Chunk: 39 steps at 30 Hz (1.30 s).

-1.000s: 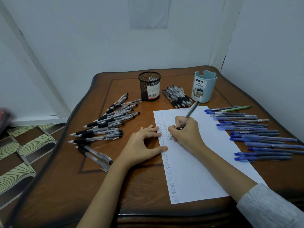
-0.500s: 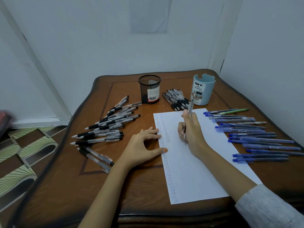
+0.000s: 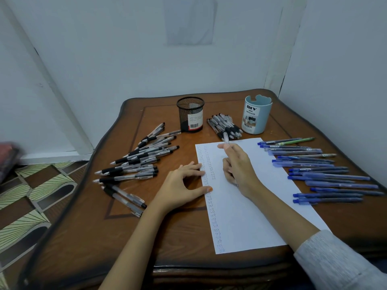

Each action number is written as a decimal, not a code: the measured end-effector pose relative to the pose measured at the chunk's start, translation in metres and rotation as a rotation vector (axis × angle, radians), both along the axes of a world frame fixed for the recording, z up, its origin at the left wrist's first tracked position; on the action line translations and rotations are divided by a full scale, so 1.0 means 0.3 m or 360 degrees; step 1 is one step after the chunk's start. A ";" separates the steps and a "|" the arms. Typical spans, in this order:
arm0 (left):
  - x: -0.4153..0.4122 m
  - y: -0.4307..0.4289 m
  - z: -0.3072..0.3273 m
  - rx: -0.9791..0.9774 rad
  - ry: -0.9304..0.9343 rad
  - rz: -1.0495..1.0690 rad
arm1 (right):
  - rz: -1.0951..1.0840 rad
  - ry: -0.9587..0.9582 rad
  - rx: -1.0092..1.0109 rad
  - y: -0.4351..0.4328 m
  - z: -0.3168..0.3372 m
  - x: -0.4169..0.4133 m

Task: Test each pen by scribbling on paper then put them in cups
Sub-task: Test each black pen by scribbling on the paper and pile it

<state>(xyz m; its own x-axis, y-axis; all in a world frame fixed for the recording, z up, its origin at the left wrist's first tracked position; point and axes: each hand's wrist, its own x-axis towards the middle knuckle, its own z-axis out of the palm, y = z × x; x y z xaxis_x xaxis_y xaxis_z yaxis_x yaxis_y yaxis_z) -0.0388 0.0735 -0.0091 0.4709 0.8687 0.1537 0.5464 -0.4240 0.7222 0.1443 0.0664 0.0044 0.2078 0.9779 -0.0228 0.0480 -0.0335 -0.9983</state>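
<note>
From the head view, the right hand (image 3: 238,166) is over the upper part of the paper (image 3: 255,216), its fingers (image 3: 227,167) curled round a pen (image 3: 226,138). The pen has a clear barrel. Its upper end sticks out past the forefinger, towards the far edge of the sheet, and a small bit of it shows below the hand. I cannot tell whether its tip touches the paper.

The left hand (image 3: 184,185) lies flat with spread, relaxed fingers (image 3: 196,165). The palm is on the brown wooden surface (image 3: 167,237), while the fingertips and thumb rest on the paper's left edge. The white sheet lies at a slant in the middle, and narrow columns of small scribbles (image 3: 212,197) run down its left side.

At the far side stand a black mesh cup (image 3: 190,114) with a barcode label and a light blue cup (image 3: 257,115) marked "DIY DESK ORGANIZER". No pens show above either rim. A small bundle of black-grip pens (image 3: 226,125) lies between the two cups.

A loose spread of black pens (image 3: 142,160) with clear barrels is on the left of the surface. Rows of blue pens (image 3: 324,174) lie on the right beside the paper, with a green pen (image 3: 297,140) at their far end. A grey sleeve (image 3: 335,262) covers the right forearm.
</note>
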 end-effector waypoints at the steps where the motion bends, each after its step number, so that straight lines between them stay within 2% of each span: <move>1: 0.000 -0.001 0.002 -0.0001 0.0000 0.0003 | 0.0008 -0.0029 0.0022 -0.003 0.000 -0.003; 10: 0.003 -0.005 0.019 -0.0024 0.0014 0.0037 | -0.0038 0.0046 -0.0008 0.006 -0.008 -0.003; 13: 0.002 -0.002 0.017 -0.0023 0.0021 0.0033 | -0.0120 -0.0059 -0.0104 0.029 -0.004 0.016; 17: 0.001 0.001 0.012 -0.0014 0.0006 0.0017 | -0.0159 -0.0384 0.0131 0.083 0.043 0.095; 20: -0.002 0.007 0.005 -0.0014 0.0003 0.0013 | -0.0347 -0.0582 0.0247 0.149 0.106 0.153; 23: -0.006 0.013 -0.004 0.0000 -0.0008 0.0009 | -0.0468 -0.0792 0.0240 0.237 0.142 0.189; 33: -0.009 0.026 -0.008 -0.0004 -0.0050 -0.0003 | -0.0482 -0.1405 0.0135 0.444 0.075 0.194; 39: -0.011 0.026 -0.003 -0.0006 -0.0036 0.0006 | -0.0451 -0.1578 0.0180 0.439 0.067 0.204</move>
